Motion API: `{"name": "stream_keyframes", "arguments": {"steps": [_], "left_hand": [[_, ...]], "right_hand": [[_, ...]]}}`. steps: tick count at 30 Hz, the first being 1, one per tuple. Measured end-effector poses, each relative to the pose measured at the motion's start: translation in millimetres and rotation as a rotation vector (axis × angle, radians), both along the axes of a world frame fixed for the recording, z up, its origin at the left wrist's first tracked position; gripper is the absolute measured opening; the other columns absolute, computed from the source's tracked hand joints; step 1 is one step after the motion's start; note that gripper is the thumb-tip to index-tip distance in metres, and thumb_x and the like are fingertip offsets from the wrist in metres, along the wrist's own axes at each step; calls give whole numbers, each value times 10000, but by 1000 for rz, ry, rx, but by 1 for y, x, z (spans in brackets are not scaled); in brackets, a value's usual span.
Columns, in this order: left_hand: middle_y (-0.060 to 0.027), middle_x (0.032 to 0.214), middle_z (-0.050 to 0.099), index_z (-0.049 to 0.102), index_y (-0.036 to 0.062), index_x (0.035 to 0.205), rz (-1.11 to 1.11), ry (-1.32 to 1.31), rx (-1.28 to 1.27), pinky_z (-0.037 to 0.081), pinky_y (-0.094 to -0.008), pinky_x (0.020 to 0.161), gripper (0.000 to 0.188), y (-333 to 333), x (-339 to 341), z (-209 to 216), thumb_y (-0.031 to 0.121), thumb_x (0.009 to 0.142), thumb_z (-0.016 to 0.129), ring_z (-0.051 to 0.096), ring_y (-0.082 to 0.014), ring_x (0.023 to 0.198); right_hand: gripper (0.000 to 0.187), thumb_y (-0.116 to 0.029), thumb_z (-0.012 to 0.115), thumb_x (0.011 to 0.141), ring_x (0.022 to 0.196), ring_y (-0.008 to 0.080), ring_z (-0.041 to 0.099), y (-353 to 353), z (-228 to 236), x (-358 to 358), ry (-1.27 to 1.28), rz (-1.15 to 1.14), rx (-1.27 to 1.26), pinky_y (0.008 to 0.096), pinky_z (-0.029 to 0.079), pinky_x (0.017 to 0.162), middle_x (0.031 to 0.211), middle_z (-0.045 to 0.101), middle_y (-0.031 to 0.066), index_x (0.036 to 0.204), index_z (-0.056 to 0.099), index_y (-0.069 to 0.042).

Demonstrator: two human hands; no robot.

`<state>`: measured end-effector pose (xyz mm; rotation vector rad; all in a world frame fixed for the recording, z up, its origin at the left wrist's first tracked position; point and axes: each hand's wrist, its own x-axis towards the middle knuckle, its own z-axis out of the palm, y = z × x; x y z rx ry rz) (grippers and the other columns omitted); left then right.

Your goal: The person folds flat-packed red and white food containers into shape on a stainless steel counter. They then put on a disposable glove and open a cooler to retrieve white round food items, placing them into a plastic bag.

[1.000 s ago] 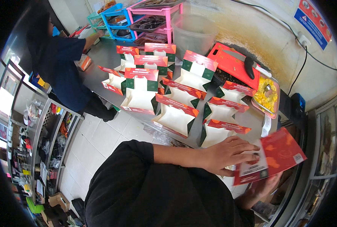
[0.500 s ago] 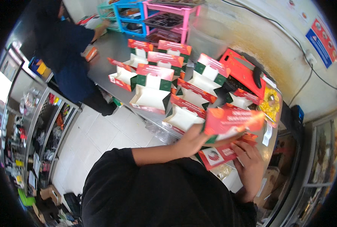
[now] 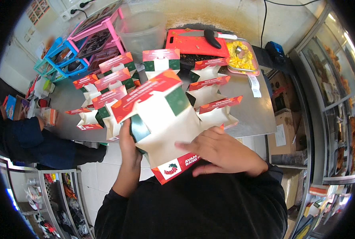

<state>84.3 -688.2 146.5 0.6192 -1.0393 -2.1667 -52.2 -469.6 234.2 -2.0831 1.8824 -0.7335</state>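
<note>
In front of my chest I hold an open red, green and white cardboard food box (image 3: 161,137), its printed lid tilted up and away from me. My left hand (image 3: 129,155) grips the box's left side, thumb on the edge and the other fingers hidden behind it. My right hand (image 3: 225,153) is at the box's right front, fingers apart, with the index finger reaching over the pale inside. Several similar open boxes (image 3: 221,115) stand on the steel table (image 3: 253,115) beyond it, and another group of boxes (image 3: 113,99) is to the left.
A red cutting board (image 3: 185,46) with a knife (image 3: 193,34) lies at the back, beside a tray of yellow chopped food (image 3: 241,59). A clear bucket (image 3: 141,34) and plastic racks (image 3: 75,59) stand back left. Another person (image 3: 54,137) is at left; a glass display case (image 3: 333,75) at right.
My view has turned to the right. The box in my hands now faces me with its inside showing; my right hand has moved from its front panel to over its inside.
</note>
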Motion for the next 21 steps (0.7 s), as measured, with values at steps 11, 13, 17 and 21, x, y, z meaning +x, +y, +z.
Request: {"name": "stream_keyframes", "arguments": {"steps": [11,13,17,21], "left_hand": [[-135,1319,419,311,120,1387,32,-195,0,425,-491,936,591,8,-44,5,295,872,542,478,-257,1164],[-127,1363,389,192,123,1429,-227,-64,-125,367,-438,997,791,13,-21,12,180,786,648,420,-244,1226],[-114,1446,291,90,106,1472,-634,19,-277,262,-383,1067,977,18,9,28,37,733,725,326,-222,1312],[-96,1451,273,105,94,1467,-714,6,-607,185,-368,1086,926,21,3,46,22,758,695,269,-198,1339]], "right_hand": [[309,-187,586,731,930,163,536,9,-4,5,209,-110,-102,310,399,802,957,536,13,1037,560,-154],[350,-202,625,718,969,183,542,18,-5,-7,604,-72,-144,334,405,825,1004,552,20,1059,564,-147],[443,-248,705,691,996,263,550,42,-13,-33,347,-364,-211,408,429,820,1069,569,67,1088,571,-104],[541,-289,774,668,920,283,583,61,-31,-51,-180,-730,-392,379,474,760,1046,567,148,1104,549,-61]]}}
